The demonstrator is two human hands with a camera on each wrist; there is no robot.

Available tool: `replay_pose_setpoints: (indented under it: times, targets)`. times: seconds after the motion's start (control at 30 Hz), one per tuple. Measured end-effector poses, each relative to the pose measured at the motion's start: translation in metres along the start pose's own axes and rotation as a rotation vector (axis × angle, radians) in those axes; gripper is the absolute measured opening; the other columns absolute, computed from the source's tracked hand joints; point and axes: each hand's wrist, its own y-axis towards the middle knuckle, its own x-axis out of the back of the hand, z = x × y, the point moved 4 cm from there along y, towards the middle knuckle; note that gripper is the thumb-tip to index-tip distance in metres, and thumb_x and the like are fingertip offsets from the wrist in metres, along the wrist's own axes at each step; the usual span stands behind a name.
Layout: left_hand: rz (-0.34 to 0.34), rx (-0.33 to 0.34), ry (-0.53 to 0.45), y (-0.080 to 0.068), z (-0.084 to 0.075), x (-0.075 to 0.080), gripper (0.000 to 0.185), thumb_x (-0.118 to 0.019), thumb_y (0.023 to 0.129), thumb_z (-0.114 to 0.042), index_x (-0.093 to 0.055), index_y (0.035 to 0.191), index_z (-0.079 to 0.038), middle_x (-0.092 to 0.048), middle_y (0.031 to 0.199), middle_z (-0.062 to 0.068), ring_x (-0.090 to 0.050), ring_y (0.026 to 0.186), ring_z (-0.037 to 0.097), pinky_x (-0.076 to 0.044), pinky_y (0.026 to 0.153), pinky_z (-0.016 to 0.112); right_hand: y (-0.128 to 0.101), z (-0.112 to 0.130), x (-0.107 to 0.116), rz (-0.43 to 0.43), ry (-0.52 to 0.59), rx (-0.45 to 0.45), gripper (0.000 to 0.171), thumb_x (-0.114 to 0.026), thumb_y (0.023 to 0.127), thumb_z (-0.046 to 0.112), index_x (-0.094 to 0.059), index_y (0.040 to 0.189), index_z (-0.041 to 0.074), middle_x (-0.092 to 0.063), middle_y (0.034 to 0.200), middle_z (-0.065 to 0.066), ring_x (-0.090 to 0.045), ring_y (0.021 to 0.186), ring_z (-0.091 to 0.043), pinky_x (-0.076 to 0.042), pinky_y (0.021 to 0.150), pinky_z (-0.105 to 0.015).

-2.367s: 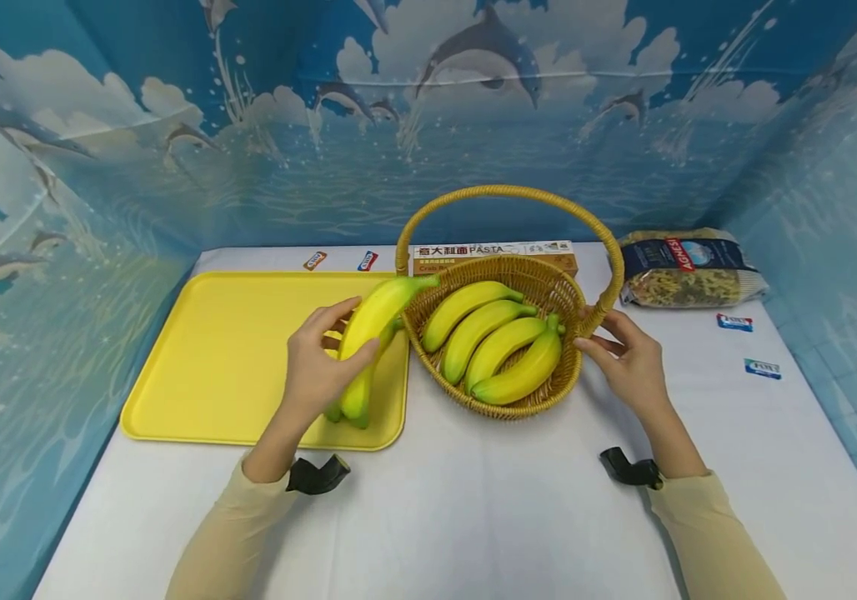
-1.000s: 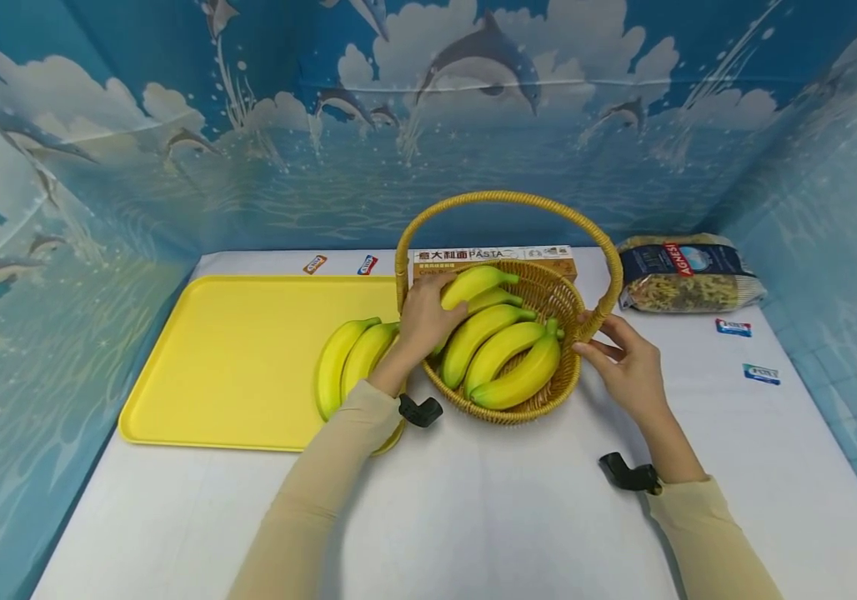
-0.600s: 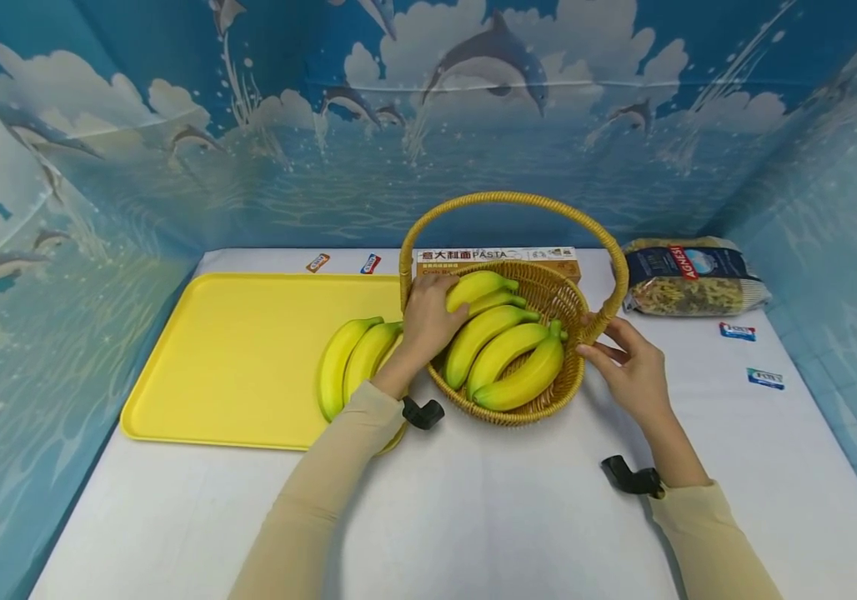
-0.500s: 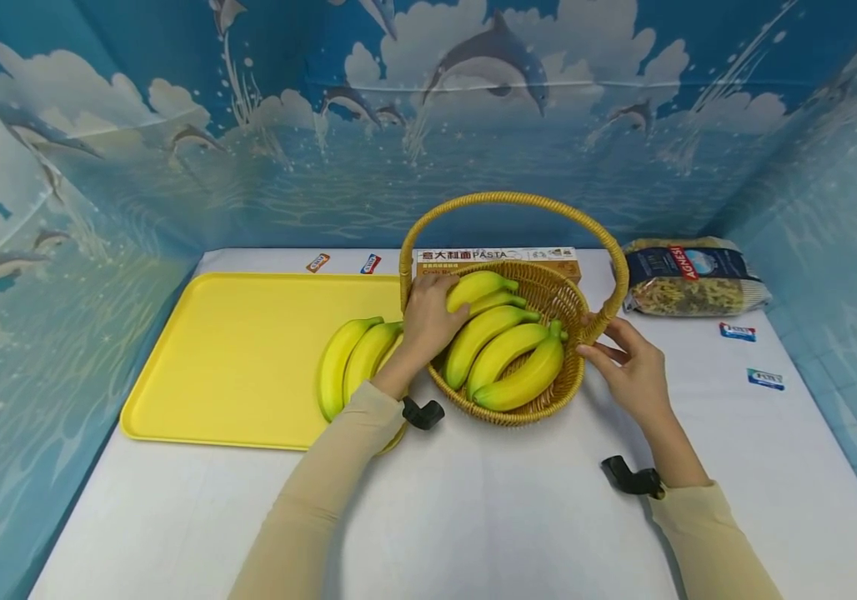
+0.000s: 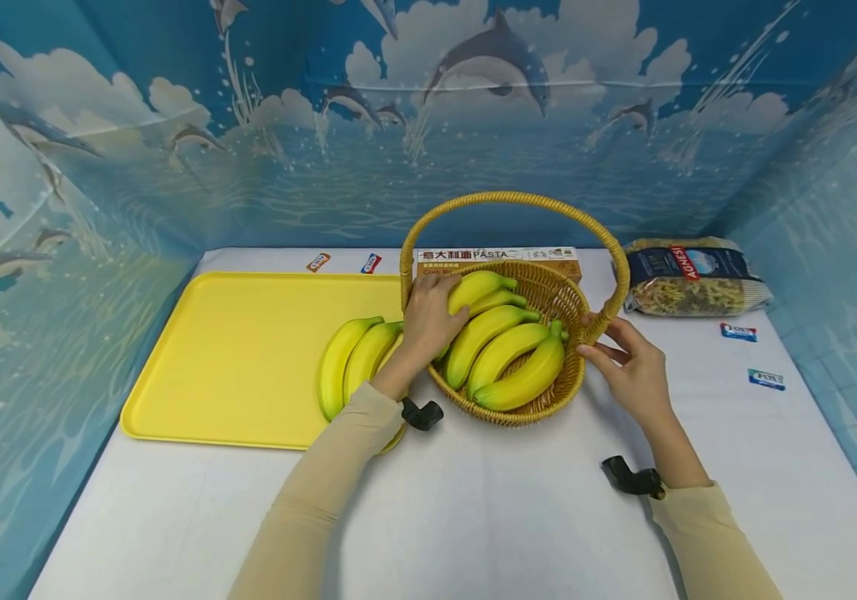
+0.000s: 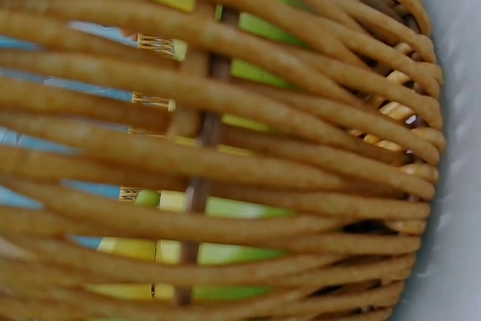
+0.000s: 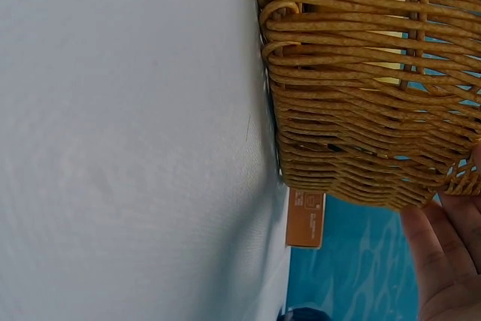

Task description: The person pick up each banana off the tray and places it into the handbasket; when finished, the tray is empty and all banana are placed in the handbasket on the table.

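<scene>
A round wicker basket [image 5: 513,417] with a tall arched handle stands mid-table, several yellow bananas [image 5: 488,337] lying side by side in it. My left hand [image 5: 428,321] reaches over the basket's left rim and grips a banana [image 5: 476,287] at the back left; some of its fingers are hidden. At the right side, my right hand [image 5: 631,367] pinches the rim near the handle's base. More bananas [image 5: 342,367] lie at the right end of a yellow tray [image 5: 233,358], partly covered by the left forearm. Basket weave [image 6: 225,148] fills the left wrist view.
Behind the basket stands a pasta box [image 5: 499,254], with a bag of pasta [image 5: 691,277] to its right. Small wrapped candies [image 5: 739,332] lie on the white tablecloth at the right and behind the tray. A dolphin-print curtain [image 5: 428,167] encloses the table.
From above the tray's right end, my left hand has carried a banana rightward into the basket. Over the last second it has stayed almost still. My right hand keeps its place on the basket.
</scene>
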Motion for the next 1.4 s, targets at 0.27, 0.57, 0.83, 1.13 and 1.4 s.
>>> replay_pose_setpoints:
  times: [0.27,0.57,0.83,1.13,1.4]
  targets:
    - [-0.045,-0.033,-0.008,0.003,-0.001,0.002,0.039,-0.071,0.089,-0.016,-0.065,0.126,-0.005,-0.064,0.123,0.015,-0.057,0.116,0.03,-0.045,0.103,0.041,0.0,0.003,0.0,0.0,0.006,0.011,0.042,-0.068,0.082,-0.014,-0.059,0.123,-0.011,-0.061,0.118,-0.032,-0.053,0.116,0.013,-0.05,0.082,-0.009]
    - [-0.034,-0.048,0.0,0.006,-0.002,0.0,0.039,-0.07,0.09,-0.016,-0.064,0.127,-0.004,-0.063,0.123,0.015,-0.057,0.116,0.029,-0.045,0.104,0.041,0.0,-0.004,0.0,-0.004,0.014,0.024,0.044,-0.068,0.082,-0.014,-0.058,0.124,-0.011,-0.061,0.118,-0.033,-0.056,0.116,0.008,-0.05,0.083,-0.009]
    - [-0.036,-0.028,0.007,0.006,-0.002,-0.001,0.043,-0.071,0.089,-0.019,-0.063,0.129,-0.006,-0.062,0.125,0.014,-0.054,0.118,0.03,-0.047,0.1,0.04,0.0,-0.032,-0.002,-0.01,0.035,0.015,0.049,-0.07,0.081,-0.011,-0.059,0.128,-0.003,-0.063,0.122,-0.025,-0.059,0.121,-0.003,-0.05,0.083,-0.009]
    - [-0.08,-0.146,-0.097,-0.024,-0.017,0.009,0.046,-0.074,0.086,-0.023,-0.064,0.127,-0.005,-0.062,0.119,0.013,-0.053,0.113,0.029,-0.047,0.096,0.043,-0.003,-0.036,-0.004,-0.013,0.045,-0.003,0.048,-0.071,0.082,-0.008,-0.06,0.129,-0.001,-0.063,0.123,-0.025,-0.059,0.12,-0.003,-0.05,0.082,-0.009]
    - [-0.103,-0.104,-0.352,-0.084,-0.014,0.067,0.051,-0.073,0.085,-0.021,-0.06,0.132,-0.007,-0.059,0.128,0.013,-0.052,0.118,0.028,-0.045,0.096,0.048,-0.001,-0.033,-0.002,-0.007,0.021,0.002,0.044,-0.07,0.085,-0.004,-0.06,0.128,-0.002,-0.063,0.123,-0.022,-0.058,0.12,-0.001,-0.05,0.083,-0.009]
